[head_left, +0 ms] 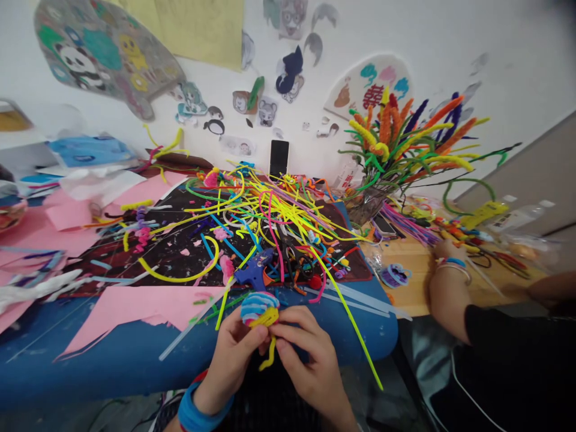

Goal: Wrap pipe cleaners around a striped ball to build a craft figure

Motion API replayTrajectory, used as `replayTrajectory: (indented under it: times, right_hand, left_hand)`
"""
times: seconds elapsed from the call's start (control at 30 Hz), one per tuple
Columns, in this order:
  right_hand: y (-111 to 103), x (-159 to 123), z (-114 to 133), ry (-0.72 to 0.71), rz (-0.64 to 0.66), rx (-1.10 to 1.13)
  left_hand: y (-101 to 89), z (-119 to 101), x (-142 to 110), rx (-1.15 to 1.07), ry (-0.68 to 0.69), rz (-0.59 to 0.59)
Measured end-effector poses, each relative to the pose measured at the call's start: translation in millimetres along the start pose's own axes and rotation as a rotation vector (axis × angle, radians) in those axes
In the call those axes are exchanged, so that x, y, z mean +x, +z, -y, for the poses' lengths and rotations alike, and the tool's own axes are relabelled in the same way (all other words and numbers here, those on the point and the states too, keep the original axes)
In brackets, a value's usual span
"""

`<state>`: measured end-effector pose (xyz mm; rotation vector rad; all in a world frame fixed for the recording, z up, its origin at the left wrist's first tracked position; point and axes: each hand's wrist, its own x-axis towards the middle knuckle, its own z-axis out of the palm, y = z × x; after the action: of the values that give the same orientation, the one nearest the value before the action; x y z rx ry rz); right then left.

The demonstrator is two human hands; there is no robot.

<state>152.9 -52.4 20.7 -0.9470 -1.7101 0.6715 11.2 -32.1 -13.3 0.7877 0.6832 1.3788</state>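
Both my hands are together in front of the blue table edge. My left hand (238,343) is closed around a pipe-cleaner craft (258,307), a coiled piece striped in blue, pink and white with a yellow lower part. The fingers of my right hand (310,354) pinch at its yellow side. A loose yellow pipe-cleaner end (269,355) hangs down between my hands. Just beyond the craft lies a blue glue gun (254,270). Part of the craft's underside is hidden by my fingers.
A pile of yellow pipe cleaners (288,207) spreads over the dark mat. Pink paper (148,309) and clear glue sticks (360,302) lie near the front edge. At right, a vase of pipe-cleaner flowers (366,201) stands near another person's arm (450,294). A phone (279,157) leans against the wall.
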Motion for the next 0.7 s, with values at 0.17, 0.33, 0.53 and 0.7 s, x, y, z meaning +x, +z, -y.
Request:
replayTrajectory:
  times: [0.17,0.33,0.53,0.7]
  right_hand:
    - [4.4,-3.9,-3.7,0.206,-0.172,0.215]
    - [3.9,-5.3,-2.4,0.196,-0.162,0.127]
    - [2.6,-4.6,-0.4,0.121,-0.103,-0.005]
    - [1.7,-4.6,-2.3,0.059,-0.075,-0.039]
  left_hand:
    - [0.7,1.3,-0.5,0.110,0.032,0.026]
    - [2.9,-2.4,-0.6,0.215,0.056,0.005]
    - [7.3,-4.5,-2.0,0.317,0.096,-0.064]
    - [5.5,-4.3,-1.1,0.359,0.102,-0.090]
